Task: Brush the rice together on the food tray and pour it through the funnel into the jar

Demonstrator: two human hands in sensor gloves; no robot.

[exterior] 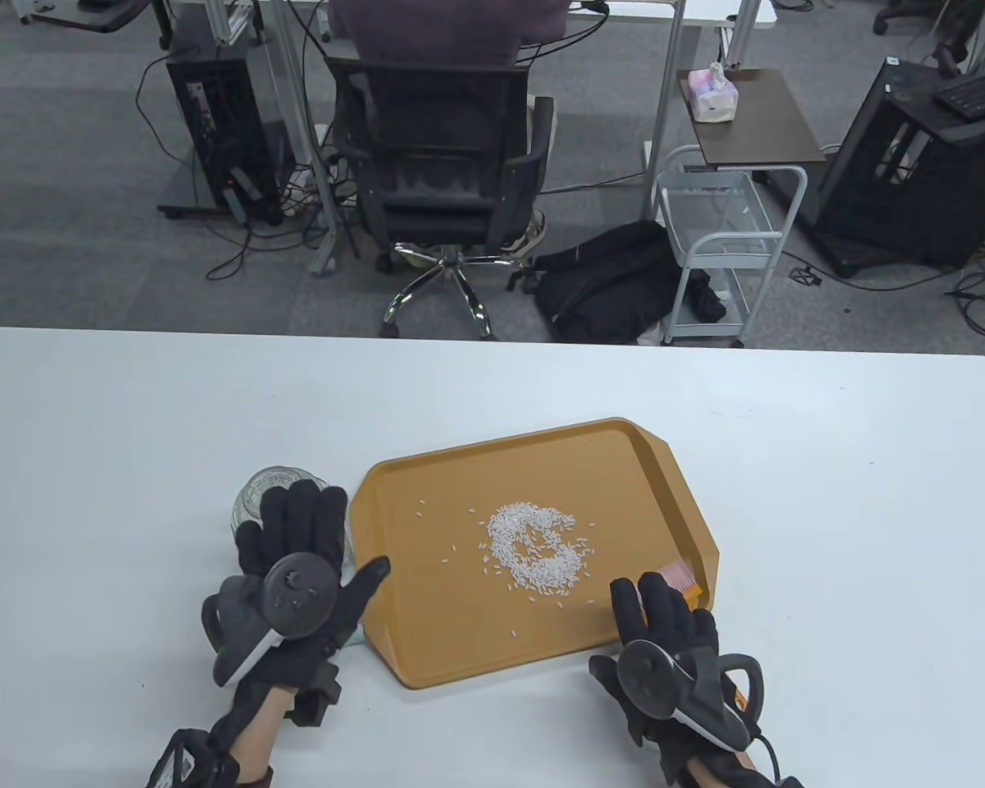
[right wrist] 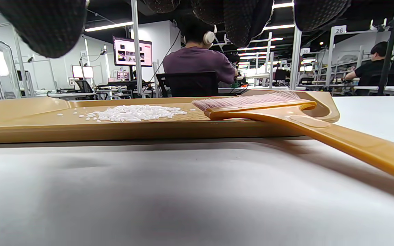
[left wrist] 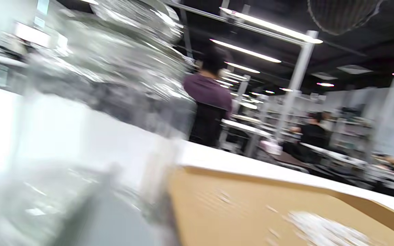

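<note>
An orange-brown tray lies mid-table with a loose heap of white rice and stray grains around it. A glass jar stands just left of the tray. My left hand is spread over the jar with fingers straight and the thumb reaching the tray's left rim. The left wrist view is blurred and shows the jar, tray and rice. A brush with pink bristles lies on the tray's near right corner, its handle over the rim. My right hand hovers above it, fingertips clear of it.
The white table extends right of and beyond the tray. Past its far edge are a person on an office chair, a backpack and a white cart. A pale sliver shows under my left hand; I cannot tell what it is.
</note>
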